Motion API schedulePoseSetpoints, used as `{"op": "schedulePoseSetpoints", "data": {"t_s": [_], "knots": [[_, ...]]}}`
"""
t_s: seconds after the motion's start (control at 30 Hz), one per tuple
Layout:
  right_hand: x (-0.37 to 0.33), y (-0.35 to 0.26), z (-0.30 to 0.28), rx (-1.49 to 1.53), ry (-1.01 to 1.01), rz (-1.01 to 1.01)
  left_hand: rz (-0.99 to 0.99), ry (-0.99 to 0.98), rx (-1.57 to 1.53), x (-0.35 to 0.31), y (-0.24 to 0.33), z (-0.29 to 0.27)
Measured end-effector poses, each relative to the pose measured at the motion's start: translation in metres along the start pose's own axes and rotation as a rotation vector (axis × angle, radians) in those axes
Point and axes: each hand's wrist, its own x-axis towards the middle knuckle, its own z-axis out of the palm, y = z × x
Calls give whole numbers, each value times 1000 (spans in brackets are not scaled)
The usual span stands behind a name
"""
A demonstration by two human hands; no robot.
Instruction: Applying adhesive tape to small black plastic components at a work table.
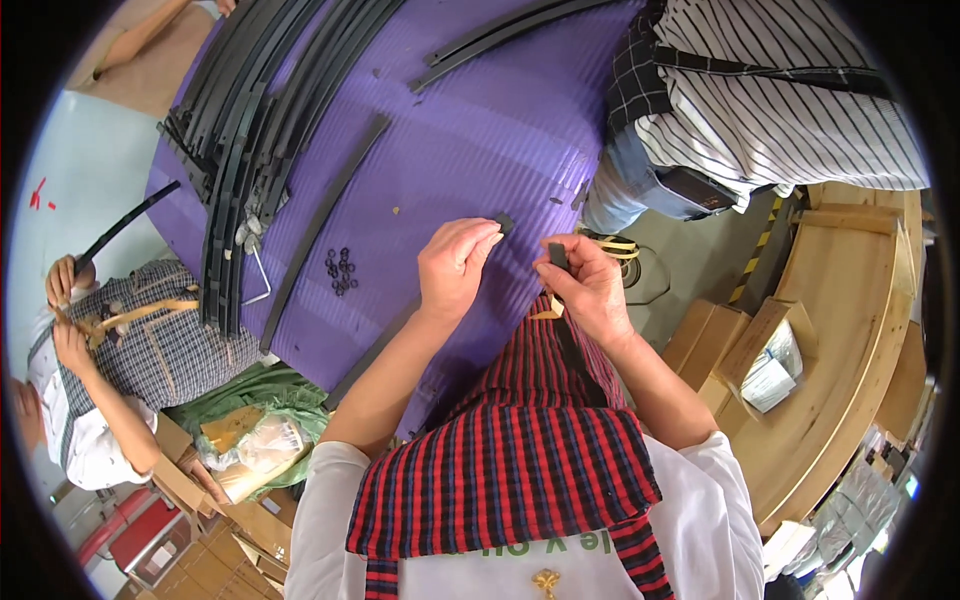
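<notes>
My left hand (455, 268) is closed above the purple table, its thumb and fingers pinched at a dark strip end (506, 222). A black strip (372, 352) passes under my left forearm toward that hand; whether it is the same piece is hidden. My right hand (590, 285) is closed on a short black strip (558, 258), which stands up between thumb and fingers. Below those fingers hangs a small tan piece of tape (549, 309). The two hands are a short gap apart near the table's right edge.
On the purple table (440, 160) lie a bundle of long black strips (285, 75), a single strip (325, 225), and several small black rings (341, 271). One co-worker (150, 320) handles tape at left; another (760, 100) stands at right. Cardboard boxes (765, 355) stand at right.
</notes>
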Motion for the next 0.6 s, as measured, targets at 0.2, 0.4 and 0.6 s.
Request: {"op": "schedulePoseSetpoints", "data": {"t_s": [0.2,0.4,0.6], "knots": [[-19,22,-17,-17,129,92,136,-25,193,3,-15,11],[-35,33,-25,-70,148,125,-251,-48,-120,5,-16,13],[-41,36,-27,-54,156,169,-347,-86,-159,5,-17,9]]}}
